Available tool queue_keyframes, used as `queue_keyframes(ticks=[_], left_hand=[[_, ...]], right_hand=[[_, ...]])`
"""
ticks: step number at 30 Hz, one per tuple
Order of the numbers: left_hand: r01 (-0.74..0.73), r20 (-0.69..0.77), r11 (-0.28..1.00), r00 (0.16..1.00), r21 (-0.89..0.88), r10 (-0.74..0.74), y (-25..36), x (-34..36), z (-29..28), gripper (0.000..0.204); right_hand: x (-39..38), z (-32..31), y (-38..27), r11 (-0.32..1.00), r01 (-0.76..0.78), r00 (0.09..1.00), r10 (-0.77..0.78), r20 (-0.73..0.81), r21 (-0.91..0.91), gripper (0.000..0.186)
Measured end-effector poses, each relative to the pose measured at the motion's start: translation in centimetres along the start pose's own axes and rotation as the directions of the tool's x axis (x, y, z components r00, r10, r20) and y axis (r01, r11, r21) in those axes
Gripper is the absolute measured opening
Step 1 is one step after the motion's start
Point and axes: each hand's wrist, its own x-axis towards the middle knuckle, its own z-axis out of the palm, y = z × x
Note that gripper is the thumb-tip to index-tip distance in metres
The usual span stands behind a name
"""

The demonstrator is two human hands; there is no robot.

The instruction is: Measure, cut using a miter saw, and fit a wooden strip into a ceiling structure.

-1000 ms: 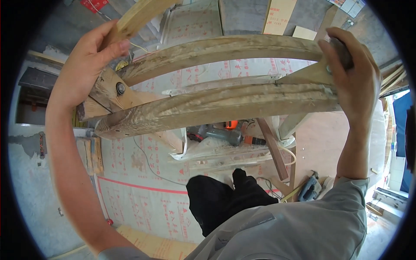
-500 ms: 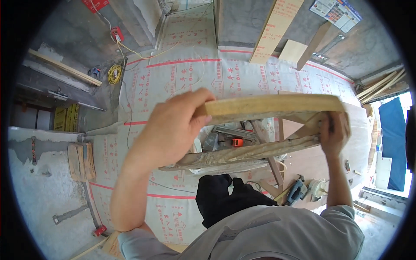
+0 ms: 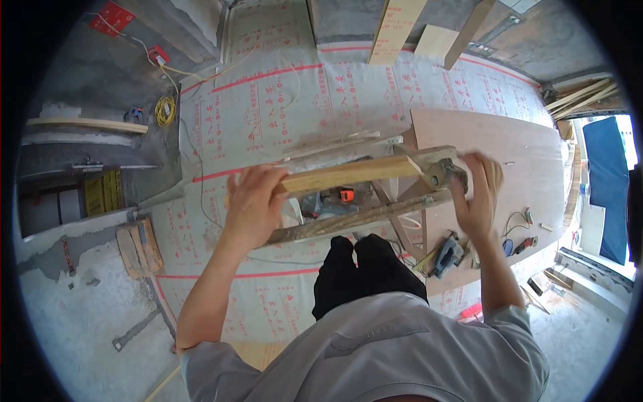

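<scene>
A long, rough wooden frame (image 3: 348,220) lies across the middle of the head view, with a pale yellow board (image 3: 351,174) along its far side. My left hand (image 3: 251,204) is closed around the left end of that board, thumb on the near side. My right hand (image 3: 479,194) is at the frame's right end, beside a dark, weathered end piece (image 3: 439,175); its thumb and fingers are apart and slightly blurred. Through the gap in the frame an orange tape measure (image 3: 346,195) shows among grey tools.
To the right a large brown sheet (image 3: 495,147) lies on the printed floor covering (image 3: 281,107), with a power tool (image 3: 447,256) on its near part. Boards (image 3: 396,30) lean on the far wall. A coiled yellow cable (image 3: 165,111) and short planks (image 3: 139,248) are at the left.
The frame appears farther from me and lower, still in my left hand. My right hand has gone from gripping under the board's right end to being spread beside the frame's end.
</scene>
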Motion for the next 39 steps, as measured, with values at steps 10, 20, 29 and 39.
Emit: queue_keyframes(ticks=[10, 20, 29, 39], left_hand=[[0.367, -0.029, 0.93, 0.93, 0.023, -0.366, 0.6, 0.0, 0.5, 0.033], [0.326, 0.011, 0.945, 0.945, -0.014, -0.326, 1.0, 0.5, 0.2, 0.032], [0.271, 0.083, 0.962, 0.958, 0.031, -0.273, 0.6, 0.5, -0.1, 0.038], [0.258, 0.159, 0.959, 0.948, 0.117, -0.275, 0.5, 1.7, -0.8, 0.045]], right_hand=[[2.6, 2.9, 4.3, 0.934, 0.001, 0.94, -0.122, 0.318, 0.356, 0.024], [-12.7, 7.5, 0.9, 0.724, -0.279, 0.57, -0.403, 0.716, 0.631, 0.035], [-14.5, 35.1, -4.7, 0.963, -0.06, 0.679, -0.154, 0.718, 0.263, 0.056], [-14.2, 29.5, -5.4, 0.969, -0.226, 0.505, 0.032, 0.862, 0.097, 0.043]])
